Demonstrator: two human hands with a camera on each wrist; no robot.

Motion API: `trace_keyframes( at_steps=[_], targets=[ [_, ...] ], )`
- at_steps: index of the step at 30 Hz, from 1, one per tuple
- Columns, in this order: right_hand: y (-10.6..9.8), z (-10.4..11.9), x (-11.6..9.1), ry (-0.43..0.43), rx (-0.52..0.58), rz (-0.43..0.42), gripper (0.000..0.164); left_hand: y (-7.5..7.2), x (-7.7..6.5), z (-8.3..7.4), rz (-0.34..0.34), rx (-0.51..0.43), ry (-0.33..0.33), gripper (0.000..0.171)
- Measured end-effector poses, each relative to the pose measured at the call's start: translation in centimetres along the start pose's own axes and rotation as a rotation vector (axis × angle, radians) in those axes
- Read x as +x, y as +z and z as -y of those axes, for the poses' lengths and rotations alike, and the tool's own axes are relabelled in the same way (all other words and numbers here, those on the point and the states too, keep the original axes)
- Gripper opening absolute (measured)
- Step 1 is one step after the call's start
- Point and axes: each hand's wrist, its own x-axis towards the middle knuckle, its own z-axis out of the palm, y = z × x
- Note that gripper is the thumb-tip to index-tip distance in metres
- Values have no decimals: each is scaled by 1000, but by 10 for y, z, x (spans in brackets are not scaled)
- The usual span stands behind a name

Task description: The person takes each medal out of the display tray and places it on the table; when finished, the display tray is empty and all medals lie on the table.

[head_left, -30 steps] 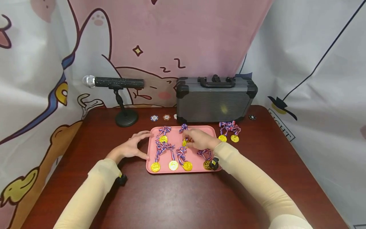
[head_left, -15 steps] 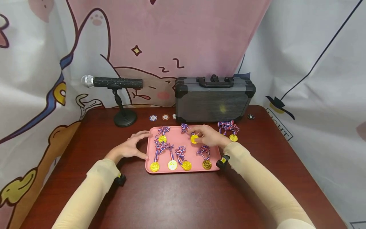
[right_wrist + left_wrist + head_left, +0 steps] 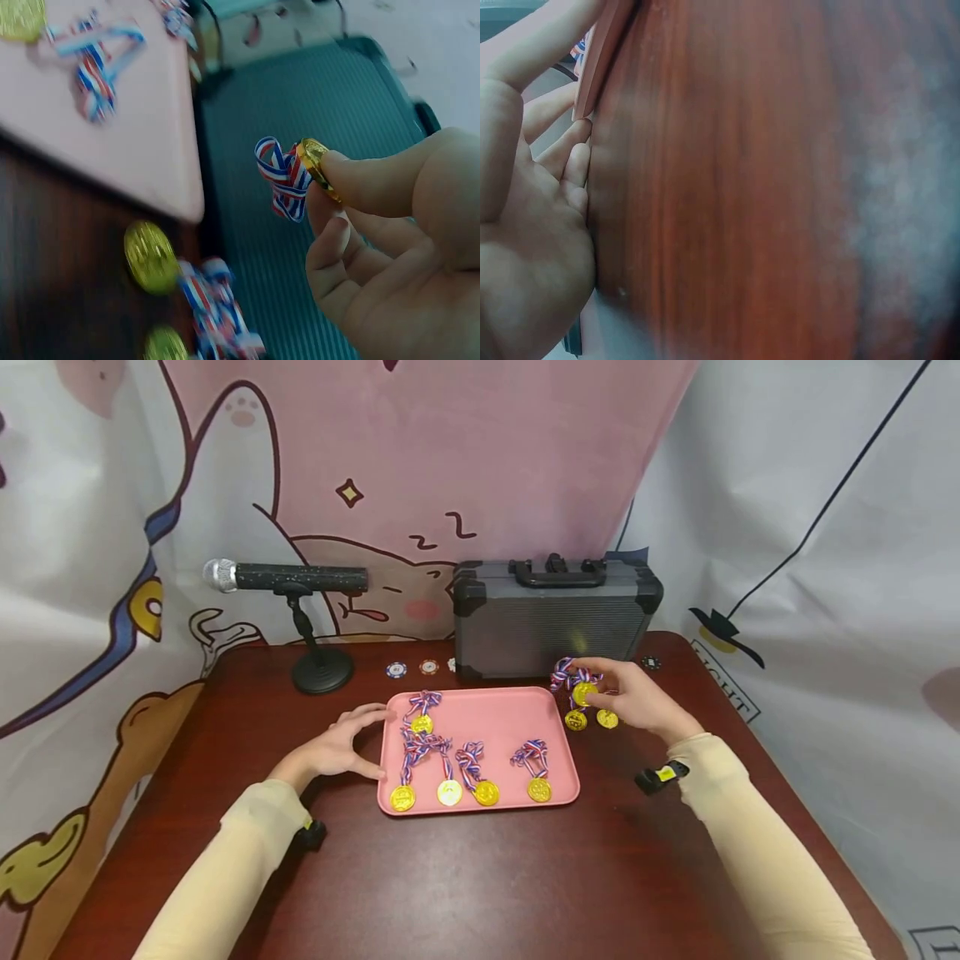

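microphone (image 3: 300,577) mounted horizontally on black stand (image 3: 322,671); grey case (image 3: 551,635) stands upright; printed backdrop (image 3: 480,452) behind; round chips (image 3: 428,667) on surface (image 3: 465,885).

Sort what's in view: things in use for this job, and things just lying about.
In use, it seems:
- medal pinched in the right hand
- five medals on the pink tray, left hand at its edge
- two medals on the table beside it

Apparently just lying about:
- microphone on its stand
- hard case
- poker chips
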Motion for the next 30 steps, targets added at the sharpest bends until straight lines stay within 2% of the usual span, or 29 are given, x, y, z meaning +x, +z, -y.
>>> trace_keyframes(
  at_steps=[7,11,16,20,25,30],
  targets=[
    [-41,-28,-27,107,-30,-143,56,1,-3,0,-7,-9,6,103],
    [-52,-51,-36,152,-34,-169,58,1,-3,0,-8,-13,8,104],
    [-47,-87,-41,188,-58,-154,56,0,-3,-2,-2,-19,1,103],
    [-33,-109,-39,211,-160,-104,53,0,-1,-2,2,-20,0,102],
    [-22,-112,-37,210,-257,-82,50,0,0,-1,-1,0,13,104],
    [-20,-111,-32,166,-313,-66,52,0,0,-1,-3,-3,14,104]
  ],
)
